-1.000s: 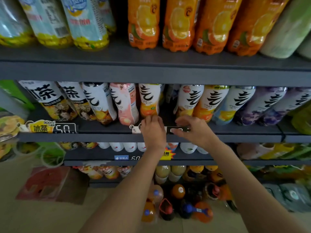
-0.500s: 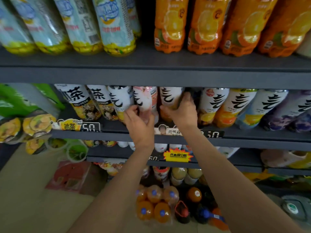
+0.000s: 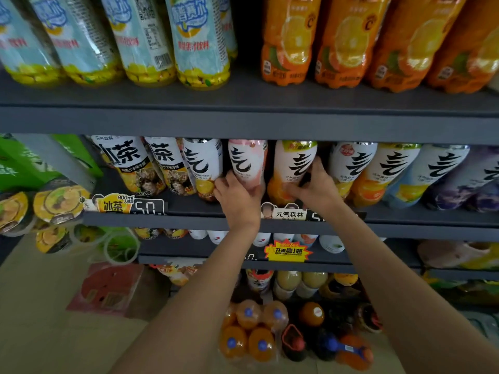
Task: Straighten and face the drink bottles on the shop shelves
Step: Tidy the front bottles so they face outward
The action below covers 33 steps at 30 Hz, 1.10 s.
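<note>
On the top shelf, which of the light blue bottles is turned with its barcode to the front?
The third light blue bottle from the left: it shows small print and a barcode, while its neighbours on both sides show the blue logo and red lettering.

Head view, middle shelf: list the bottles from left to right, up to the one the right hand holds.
Two iced tea bottles → yellow-bottomed bottle → pink bottle, held by the left hand → orange-bottomed bottle, held by the right hand.
</note>
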{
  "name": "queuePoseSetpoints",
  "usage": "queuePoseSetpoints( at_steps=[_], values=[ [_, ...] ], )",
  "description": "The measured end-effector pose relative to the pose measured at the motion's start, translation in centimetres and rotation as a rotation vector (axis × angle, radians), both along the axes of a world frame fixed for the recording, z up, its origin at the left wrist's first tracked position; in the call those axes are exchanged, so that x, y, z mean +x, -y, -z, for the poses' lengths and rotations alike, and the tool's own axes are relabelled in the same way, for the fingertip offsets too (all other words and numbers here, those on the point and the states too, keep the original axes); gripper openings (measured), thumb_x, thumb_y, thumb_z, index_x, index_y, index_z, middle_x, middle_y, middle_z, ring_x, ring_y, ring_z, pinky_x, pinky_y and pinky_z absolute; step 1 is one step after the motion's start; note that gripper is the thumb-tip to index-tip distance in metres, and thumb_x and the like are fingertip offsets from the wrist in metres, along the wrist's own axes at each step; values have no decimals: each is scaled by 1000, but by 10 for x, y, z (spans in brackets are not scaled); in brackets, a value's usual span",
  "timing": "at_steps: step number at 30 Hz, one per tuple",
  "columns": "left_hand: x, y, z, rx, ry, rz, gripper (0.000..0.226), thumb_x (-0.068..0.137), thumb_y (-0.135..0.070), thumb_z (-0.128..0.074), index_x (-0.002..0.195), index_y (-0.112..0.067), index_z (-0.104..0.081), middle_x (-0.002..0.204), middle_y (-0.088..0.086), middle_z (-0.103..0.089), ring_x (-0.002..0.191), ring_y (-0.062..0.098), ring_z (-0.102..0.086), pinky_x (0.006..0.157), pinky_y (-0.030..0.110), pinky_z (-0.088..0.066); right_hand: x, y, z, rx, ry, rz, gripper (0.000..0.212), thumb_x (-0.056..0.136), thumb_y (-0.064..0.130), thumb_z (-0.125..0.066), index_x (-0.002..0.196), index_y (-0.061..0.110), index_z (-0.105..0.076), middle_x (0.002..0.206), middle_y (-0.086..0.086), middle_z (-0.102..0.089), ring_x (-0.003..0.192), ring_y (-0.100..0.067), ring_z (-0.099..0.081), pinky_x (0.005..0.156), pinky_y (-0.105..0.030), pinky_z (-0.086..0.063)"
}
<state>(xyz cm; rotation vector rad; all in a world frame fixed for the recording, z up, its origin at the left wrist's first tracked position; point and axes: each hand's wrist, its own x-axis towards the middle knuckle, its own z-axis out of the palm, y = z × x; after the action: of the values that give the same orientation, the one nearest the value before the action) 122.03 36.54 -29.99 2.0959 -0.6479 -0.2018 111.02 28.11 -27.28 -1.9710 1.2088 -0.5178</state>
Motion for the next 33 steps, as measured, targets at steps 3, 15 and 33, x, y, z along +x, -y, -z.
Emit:
queuePoseSetpoints(
  at_steps=[3, 15, 33],
  values=[
    [-3, 2, -1, 21, -29, 1, 60, 81, -24, -70, 129, -1, -43, 133, 18, -35, 122, 34, -31, 100, 34, -29, 10, -9, 10, -36, 20, 75, 76, 69, 26, -81, 129, 5, -37, 128, -12, -51, 116, -28, -51, 89, -36, -46],
    [-5, 2, -2, 2, -81, -43, 64, 74, -26, -76, 123, -4, -40, 133, 13, -42, 121, 33, -35, 97, 39, -33, 12, -18, 13, -119, -88, 188, 67, 68, 30, -81, 120, 3, -48, 121, -13, -57, 112, -30, -55, 90, -45, -48],
    [33, -51, 0, -251, 96, -178, 29, 83, -6, -64, 106, 5, -48, 110, 20, -48, 101, 34, -49, 86, 42, -44, 28, -82, 1, -366, 193, 148, 24, 82, 21, -70, 95, 3, -60, 96, -9, -60, 80, -24, -59, 67, -36, -48]
  ],
)
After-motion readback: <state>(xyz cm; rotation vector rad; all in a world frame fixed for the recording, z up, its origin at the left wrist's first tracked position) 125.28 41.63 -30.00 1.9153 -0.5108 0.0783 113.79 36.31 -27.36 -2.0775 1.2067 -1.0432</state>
